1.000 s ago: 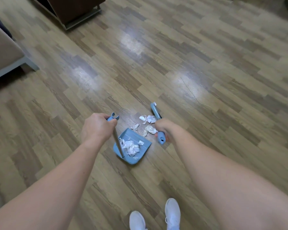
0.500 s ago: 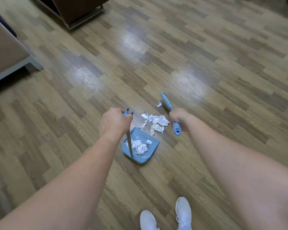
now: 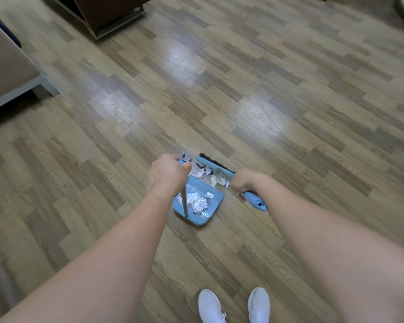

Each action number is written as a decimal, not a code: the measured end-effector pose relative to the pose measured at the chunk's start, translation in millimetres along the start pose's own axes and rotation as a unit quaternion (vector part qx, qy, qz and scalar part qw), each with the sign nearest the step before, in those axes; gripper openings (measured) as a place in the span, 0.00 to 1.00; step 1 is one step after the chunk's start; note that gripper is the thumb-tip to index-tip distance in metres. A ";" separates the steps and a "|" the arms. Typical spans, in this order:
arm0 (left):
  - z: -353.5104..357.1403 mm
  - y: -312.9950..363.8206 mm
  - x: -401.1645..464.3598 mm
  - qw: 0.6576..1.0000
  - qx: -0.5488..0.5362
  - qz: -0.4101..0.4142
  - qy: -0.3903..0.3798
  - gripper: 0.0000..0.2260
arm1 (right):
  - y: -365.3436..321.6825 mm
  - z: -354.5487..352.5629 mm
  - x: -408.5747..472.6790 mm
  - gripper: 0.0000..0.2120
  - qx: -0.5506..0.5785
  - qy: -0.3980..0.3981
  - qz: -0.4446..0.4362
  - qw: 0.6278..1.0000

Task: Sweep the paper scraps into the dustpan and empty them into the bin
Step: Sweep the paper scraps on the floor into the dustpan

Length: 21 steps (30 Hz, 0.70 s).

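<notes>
A blue dustpan [image 3: 211,213] lies flat on the wooden floor with crumpled white paper [image 3: 197,201] inside it. My left hand [image 3: 167,174] grips the top of its upright handle. My right hand [image 3: 244,184] holds a blue hand brush [image 3: 211,165] by its handle, the bristle head lying just beyond the pan's mouth. Several loose paper scraps [image 3: 216,179] sit on the floor between the brush head and the pan's front lip. No bin is in view.
My two white shoes [image 3: 233,305] stand just behind the dustpan. A dark wooden cabinet on a metal frame [image 3: 112,12] is at the far left. A beige piece of furniture with a grey leg [image 3: 12,73] fills the left edge. Wooden floor stretches to the right.
The brush head has swung from pointing away to lying crosswise behind the scraps, now gathered closer to the pan's mouth. Both hands and the dustpan sit further right in view.
</notes>
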<state>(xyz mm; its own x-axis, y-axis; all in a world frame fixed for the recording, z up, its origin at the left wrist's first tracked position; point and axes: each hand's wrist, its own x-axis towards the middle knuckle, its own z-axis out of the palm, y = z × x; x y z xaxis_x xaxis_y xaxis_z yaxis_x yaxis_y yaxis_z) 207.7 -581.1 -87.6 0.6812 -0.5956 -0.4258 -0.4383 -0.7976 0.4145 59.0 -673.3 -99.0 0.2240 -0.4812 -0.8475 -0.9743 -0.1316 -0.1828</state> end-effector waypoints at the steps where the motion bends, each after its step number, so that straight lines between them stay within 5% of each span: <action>1: 1.5 0.8 -1.7 1.000 -0.001 0.003 -0.001 0.11 | -2.8 0.9 -5.0 0.08 -0.029 -0.002 -0.001 1.000; 9: 8.2 -5.9 -13.4 1.000 -0.006 0.008 -0.002 0.10 | -8.9 -0.8 -45.2 0.17 -0.104 0.012 -0.044 0.994; 14: 13.4 -25.3 -28.0 1.000 -0.005 0.019 0.012 0.11 | 5.9 10.5 -51.2 0.06 -0.045 0.062 -0.036 0.996; 21: 6.9 -32.4 -27.3 0.999 0.010 0.036 0.008 0.10 | 11.7 44.0 -18.9 0.06 0.219 0.069 0.015 0.973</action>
<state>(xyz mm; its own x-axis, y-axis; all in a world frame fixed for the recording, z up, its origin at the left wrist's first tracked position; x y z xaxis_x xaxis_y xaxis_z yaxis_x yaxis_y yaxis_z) 199.3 -539.7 -94.9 0.6570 -0.6500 -0.3819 -0.4981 -0.7545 0.4273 42.3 -627.7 -107.1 0.1661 -0.5943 -0.7869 -0.8909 0.2517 -0.3782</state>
